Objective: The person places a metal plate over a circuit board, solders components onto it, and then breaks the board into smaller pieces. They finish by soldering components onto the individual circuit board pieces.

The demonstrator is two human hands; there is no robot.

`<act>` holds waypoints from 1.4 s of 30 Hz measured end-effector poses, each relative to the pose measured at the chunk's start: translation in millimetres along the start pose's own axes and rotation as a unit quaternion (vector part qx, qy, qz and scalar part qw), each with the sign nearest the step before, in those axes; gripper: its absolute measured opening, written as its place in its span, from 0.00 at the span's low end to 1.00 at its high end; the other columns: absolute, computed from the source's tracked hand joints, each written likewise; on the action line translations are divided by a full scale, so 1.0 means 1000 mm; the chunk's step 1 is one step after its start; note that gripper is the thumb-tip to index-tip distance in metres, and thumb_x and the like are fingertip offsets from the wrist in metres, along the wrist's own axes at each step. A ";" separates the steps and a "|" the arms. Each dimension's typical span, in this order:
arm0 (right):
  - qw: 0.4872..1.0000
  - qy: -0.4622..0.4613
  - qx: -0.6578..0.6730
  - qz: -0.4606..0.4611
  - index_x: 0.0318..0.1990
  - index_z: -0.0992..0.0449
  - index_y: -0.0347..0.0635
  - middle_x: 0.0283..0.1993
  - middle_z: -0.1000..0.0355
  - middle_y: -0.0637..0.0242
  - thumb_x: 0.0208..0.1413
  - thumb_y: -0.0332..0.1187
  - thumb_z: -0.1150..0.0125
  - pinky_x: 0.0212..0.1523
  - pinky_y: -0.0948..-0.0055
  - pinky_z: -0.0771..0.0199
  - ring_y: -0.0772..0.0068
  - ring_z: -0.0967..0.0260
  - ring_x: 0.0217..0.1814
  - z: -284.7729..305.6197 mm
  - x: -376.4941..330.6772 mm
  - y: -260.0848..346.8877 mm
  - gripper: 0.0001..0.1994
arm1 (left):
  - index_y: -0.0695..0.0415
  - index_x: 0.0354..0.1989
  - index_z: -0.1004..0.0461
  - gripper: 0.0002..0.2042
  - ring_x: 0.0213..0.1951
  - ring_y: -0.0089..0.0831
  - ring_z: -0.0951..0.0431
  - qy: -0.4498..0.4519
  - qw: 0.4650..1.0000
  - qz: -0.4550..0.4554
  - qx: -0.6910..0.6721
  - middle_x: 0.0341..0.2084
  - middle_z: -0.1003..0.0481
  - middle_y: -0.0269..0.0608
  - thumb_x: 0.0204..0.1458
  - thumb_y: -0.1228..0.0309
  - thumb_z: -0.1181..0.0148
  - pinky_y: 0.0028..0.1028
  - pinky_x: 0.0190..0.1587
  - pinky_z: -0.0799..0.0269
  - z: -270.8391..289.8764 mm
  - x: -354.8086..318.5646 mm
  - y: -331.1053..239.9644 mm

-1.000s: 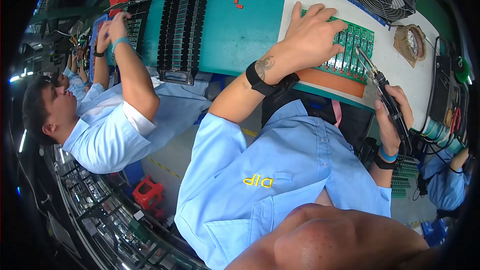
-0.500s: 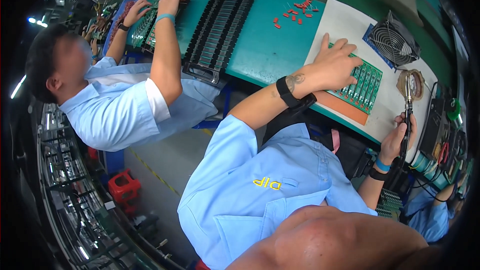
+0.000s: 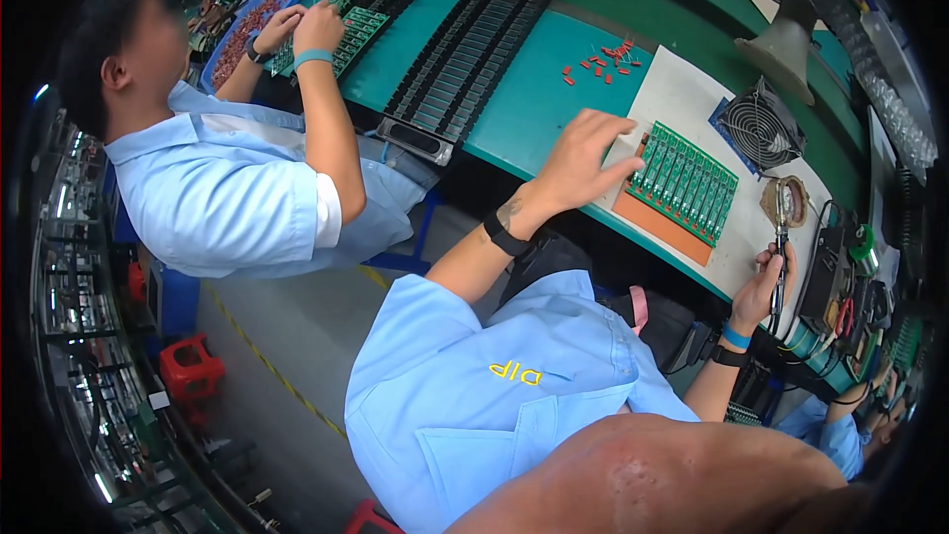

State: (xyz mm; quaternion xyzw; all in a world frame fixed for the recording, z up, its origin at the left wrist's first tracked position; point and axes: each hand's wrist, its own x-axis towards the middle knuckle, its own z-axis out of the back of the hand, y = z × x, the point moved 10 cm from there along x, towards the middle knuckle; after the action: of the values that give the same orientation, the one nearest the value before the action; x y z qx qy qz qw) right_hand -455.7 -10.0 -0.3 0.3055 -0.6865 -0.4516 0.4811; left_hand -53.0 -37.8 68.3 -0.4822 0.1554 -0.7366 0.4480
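Observation:
My left hand is beside the left edge of a green circuit board panel, its thumb and fingers apart and nothing seen between them. The panel carries several rows of small parts. Under its near edge shows an orange pad on a white sheet. In my right hand is a soldering iron, held upright in the picture with its metal end over a round, brownish dish to the right of the panel.
Loose red components lie beyond my left hand. A small fan stands behind the panel, with a funnel-shaped duct above. A long black rack separates me from a co-worker handling green boards. A black box sits at right.
My left hand has come off the panel and moved left to its side, uncovering the board. The soldering iron stays in my right hand over the dish. The whole view has shifted somewhat.

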 end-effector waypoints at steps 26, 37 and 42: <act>1.000 0.001 -0.025 -0.009 0.65 0.32 0.30 0.50 0.25 0.57 0.72 0.31 0.46 0.47 0.73 0.30 0.75 0.32 0.43 -0.006 -0.002 0.003 0.19 | 0.64 0.42 0.21 0.10 0.32 0.36 0.18 -0.104 0.993 0.060 0.005 0.30 0.20 0.45 0.54 0.75 0.31 0.31 0.36 0.23 0.019 -0.016 0.024; 1.000 -0.001 -0.002 -0.025 0.64 0.31 0.32 0.51 0.25 0.57 0.72 0.32 0.46 0.48 0.73 0.30 0.74 0.32 0.44 -0.005 -0.004 -0.001 0.19 | 0.62 0.40 0.22 0.09 0.31 0.39 0.20 -0.105 0.992 0.051 0.043 0.27 0.21 0.42 0.54 0.73 0.31 0.36 0.38 0.26 0.017 -0.016 0.020; 1.000 -0.004 -0.002 -0.017 0.63 0.30 0.30 0.50 0.24 0.56 0.71 0.31 0.45 0.47 0.73 0.29 0.75 0.32 0.43 -0.004 -0.003 -0.002 0.18 | 0.63 0.41 0.21 0.10 0.32 0.38 0.19 -0.098 0.992 0.043 0.065 0.28 0.20 0.44 0.52 0.76 0.30 0.33 0.36 0.24 0.017 -0.016 0.019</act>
State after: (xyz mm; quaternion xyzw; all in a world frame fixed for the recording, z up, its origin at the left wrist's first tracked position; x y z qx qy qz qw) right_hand -450.9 -9.6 -2.8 0.3140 -0.6823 -0.4622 0.4713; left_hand -26.3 -31.9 55.1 -0.5149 0.0830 -0.6746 0.5224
